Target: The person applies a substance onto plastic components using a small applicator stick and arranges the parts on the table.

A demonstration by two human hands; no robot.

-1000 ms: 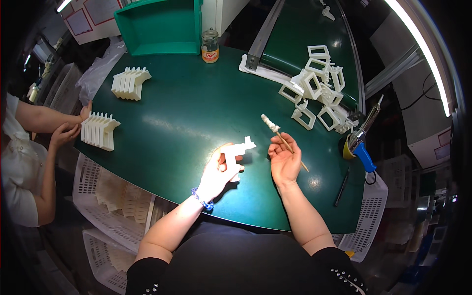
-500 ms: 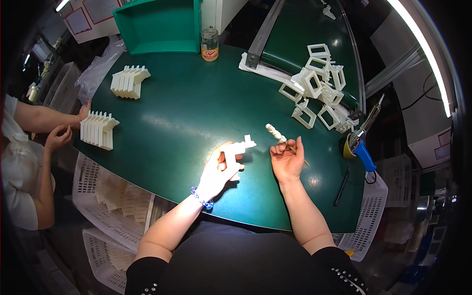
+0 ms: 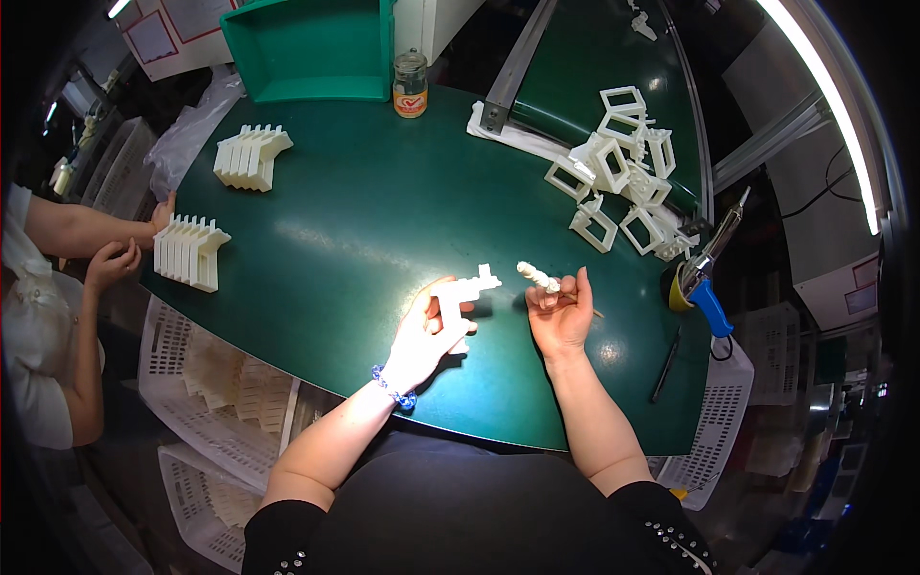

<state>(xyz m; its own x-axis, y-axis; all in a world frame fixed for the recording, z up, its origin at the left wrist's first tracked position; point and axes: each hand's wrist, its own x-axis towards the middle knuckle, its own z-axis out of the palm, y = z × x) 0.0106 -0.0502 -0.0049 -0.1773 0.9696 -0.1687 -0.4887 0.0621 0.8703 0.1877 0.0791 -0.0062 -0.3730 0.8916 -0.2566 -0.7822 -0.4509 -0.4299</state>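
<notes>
The left hand (image 3: 431, 331) has its fingers curled around a white plastic piece (image 3: 467, 287), pinching its stem so the short arm pokes out toward two o'clock. The right hand (image 3: 561, 316) pinches a thin stick with a white wrapped tip (image 3: 538, 277) between thumb and fingertips, the other fingers folded in; the tip points at the piece and sits just beside it, not touching.

As I see it, the grip on the stick is light and near one end, so a sideways nudge could twist it loose or make the tip miss the piece. The piece is held by its stem only and could turn in the hand if pressed.

On the green table (image 3: 364, 220), a heap of white square frames (image 3: 618, 187) lies at one o'clock, well apart. A blue-handled tool (image 3: 704, 278) stands at three o'clock, near the right wrist, where an elbow swing might catch it. A jar (image 3: 410, 84) stands at twelve, two stacks of white parts (image 3: 251, 156) at ten. Another person's hands (image 3: 115, 259) work at nine o'clock.
</notes>
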